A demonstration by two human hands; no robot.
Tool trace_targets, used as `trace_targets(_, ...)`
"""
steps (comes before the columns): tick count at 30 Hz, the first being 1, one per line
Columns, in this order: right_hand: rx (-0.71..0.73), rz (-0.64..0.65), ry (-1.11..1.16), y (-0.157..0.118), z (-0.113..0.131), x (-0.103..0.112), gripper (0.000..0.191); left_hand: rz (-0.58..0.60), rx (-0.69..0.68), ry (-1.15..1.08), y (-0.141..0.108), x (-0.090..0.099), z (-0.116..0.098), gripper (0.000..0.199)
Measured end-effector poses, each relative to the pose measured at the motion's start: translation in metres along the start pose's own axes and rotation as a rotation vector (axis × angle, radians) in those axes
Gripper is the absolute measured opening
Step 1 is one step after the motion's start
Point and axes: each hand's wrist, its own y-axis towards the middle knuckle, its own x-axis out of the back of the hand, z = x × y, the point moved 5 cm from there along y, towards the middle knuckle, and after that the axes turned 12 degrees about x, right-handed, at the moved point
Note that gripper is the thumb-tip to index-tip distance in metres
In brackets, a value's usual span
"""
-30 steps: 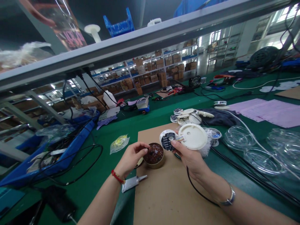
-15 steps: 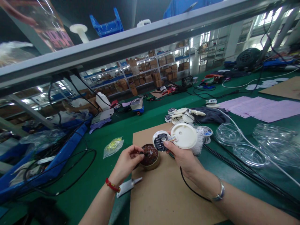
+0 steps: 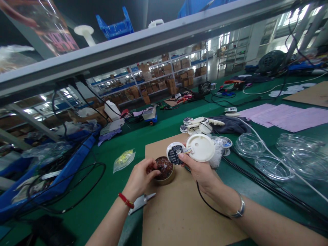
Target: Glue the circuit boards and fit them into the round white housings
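Note:
My right hand [image 3: 202, 171] grips an opened white round plastic housing. One half of the housing [image 3: 200, 147] is a smooth disc, and thin coloured wires join it to the other half, which carries a black circuit board [image 3: 175, 154]. Just to the left is a round tin [image 3: 164, 180] of brownish contents, with small silvery pieces on top. The fingers of my left hand [image 3: 143, 174] pinch together over the tin's left side; whatever lies between the tips is hidden. Below my left wrist a white tube with a pointed nozzle [image 3: 139, 204] lies partly on the cardboard sheet [image 3: 179, 218].
Behind the housing is a pile of similar white parts [image 3: 198, 125] beside a dark cloth [image 3: 234, 125]. Clear plastic rings [image 3: 273, 167] and black cables are on the right. A small bag of yellow pieces [image 3: 124, 160] lies left, near a blue bin [image 3: 74, 171]. A metal shelf beam [image 3: 143, 42] crosses overhead.
My left hand has shifted slightly right, its fingertips further over the tin. The dark bit seen at its fingertips is out of sight now. My right hand and the housing have barely moved.

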Motion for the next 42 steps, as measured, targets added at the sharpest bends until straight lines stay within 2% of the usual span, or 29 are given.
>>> trace_targets(3, 0.011, -0.003, -0.002, 0.001, -0.002, 0.001, 0.049, 0.006, -0.059, 0.136, -0.001, 0.0, -0.008, 0.003)
trace_targets(9, 0.007, -0.005, 0.008, 0.001, -0.004, 0.002, 0.049, 0.048, -0.177, 0.364, 0.001, -0.01, -0.014, 0.023)
trace_targets(15, -0.005, -0.008, 0.014, 0.0, -0.004, 0.002, 0.048, 0.017, -0.219, 0.416, 0.004, -0.017, -0.01, 0.018)
trace_targets(19, 0.001, -0.016, 0.023, 0.001, -0.003, 0.001, 0.049, -0.011, -0.195, 0.281, 0.003, -0.018, -0.011, 0.01)
trace_targets(22, -0.027, -0.017, 0.031, 0.0, -0.001, 0.0, 0.05, -0.049, -0.103, 0.086, 0.003, -0.015, -0.004, 0.006)
trace_targets(27, -0.093, -0.015, 0.102, -0.005, -0.001, -0.003, 0.053, -0.086, 0.049, -0.333, 0.002, -0.011, 0.016, 0.025)
trace_targets(32, -0.243, 0.056, 0.187, -0.016, -0.01, -0.009, 0.051, -0.215, 0.084, -0.647, -0.02, 0.002, 0.025, 0.031)
trace_targets(35, -0.373, 0.149, 0.261, -0.028, -0.017, -0.016, 0.046, -0.361, 0.015, -0.761, -0.042, 0.013, 0.024, 0.026)
trace_targets(38, -0.473, 0.225, 0.307, -0.04, -0.021, -0.023, 0.043, -0.562, -0.166, -0.683, -0.064, 0.023, 0.018, 0.02)
trace_targets(40, -0.504, 0.252, 0.312, -0.045, -0.023, -0.025, 0.045, -0.622, -0.288, -0.615, -0.073, 0.024, 0.013, 0.02)
trace_targets(42, -0.511, 0.259, 0.306, -0.049, -0.025, -0.025, 0.045, -0.62, -0.357, -0.575, -0.077, 0.022, 0.01, 0.023)
